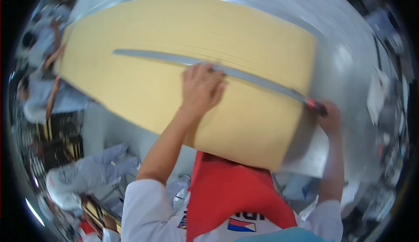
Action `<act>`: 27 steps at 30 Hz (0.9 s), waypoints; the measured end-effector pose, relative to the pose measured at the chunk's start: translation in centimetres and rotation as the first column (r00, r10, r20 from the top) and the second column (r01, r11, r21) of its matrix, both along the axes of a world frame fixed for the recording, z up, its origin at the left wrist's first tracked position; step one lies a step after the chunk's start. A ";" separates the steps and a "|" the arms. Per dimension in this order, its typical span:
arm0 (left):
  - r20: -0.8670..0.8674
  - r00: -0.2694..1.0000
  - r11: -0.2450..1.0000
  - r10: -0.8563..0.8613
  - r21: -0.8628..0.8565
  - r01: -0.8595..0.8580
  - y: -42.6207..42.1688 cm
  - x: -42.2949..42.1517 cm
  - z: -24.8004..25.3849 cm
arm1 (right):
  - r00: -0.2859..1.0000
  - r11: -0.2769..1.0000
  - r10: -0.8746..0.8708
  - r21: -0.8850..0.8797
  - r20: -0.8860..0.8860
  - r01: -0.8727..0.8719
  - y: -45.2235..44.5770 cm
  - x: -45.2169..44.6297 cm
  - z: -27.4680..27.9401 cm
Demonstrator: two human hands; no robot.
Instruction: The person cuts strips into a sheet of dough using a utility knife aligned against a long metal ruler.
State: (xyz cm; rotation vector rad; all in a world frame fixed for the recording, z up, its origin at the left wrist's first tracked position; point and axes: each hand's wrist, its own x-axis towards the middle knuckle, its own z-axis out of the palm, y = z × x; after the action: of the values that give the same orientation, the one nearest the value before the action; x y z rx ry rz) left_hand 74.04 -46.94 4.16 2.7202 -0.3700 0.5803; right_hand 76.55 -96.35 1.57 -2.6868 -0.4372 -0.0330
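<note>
A large, thin yellow slab (244, 120) with a smooth top lies across the metal table. I cannot tell whether it is sponge cake or foam. A long knife (257, 80) rests diagonally over it, its narrow grey blade reaching from the right edge far to the left. My right hand (330, 116) is wrapped around the dark handle, just past the slab's right edge. Near the blade's middle, my left hand (203, 85) lies palm down with its fingertips touching the blade and its thumb apart. Several fine parallel lines mark the slab's surface beyond the blade.
The shiny metal table (345, 80) extends beyond the slab at the back and right. Two people (48, 93) stand at the slab's far left end, one hand touching its edge. Another person (83, 176) is at lower left. A red apron (238, 189) hangs on my front.
</note>
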 end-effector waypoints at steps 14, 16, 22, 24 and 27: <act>0.053 0.979 0.942 0.197 0.267 -0.204 -5.2 -2.2 -1.0 | 0.972 0.982 0.166 0.065 0.167 -0.179 -1.8 0.2 0.9; 0.039 0.977 0.941 0.210 0.265 -0.212 -4.8 -2.3 -1.3 | 0.962 0.982 0.173 0.038 0.212 -0.185 -1.7 -0.5 0.9; 0.062 0.978 0.943 0.198 0.259 -0.207 -4.5 -2.3 -1.7 | 0.958 0.984 0.148 0.059 0.245 -0.167 -1.4 -0.8 0.4; 0.064 0.980 0.950 0.187 0.242 -0.197 -4.3 -2.4 -1.6 | 0.957 0.984 0.149 0.058 0.251 -0.168 -1.3 -0.7 0.3; 0.066 0.980 0.948 0.187 0.249 -0.198 -4.5 -2.4 -1.6 | 0.953 0.984 0.151 0.056 0.262 -0.171 -1.2 -0.4 0.3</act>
State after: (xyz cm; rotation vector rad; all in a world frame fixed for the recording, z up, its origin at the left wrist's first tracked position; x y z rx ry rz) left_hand 71.67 -51.43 2.56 3.0189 -0.2003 0.6853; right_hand 76.19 -97.57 1.88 -2.5693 -0.7186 -0.3466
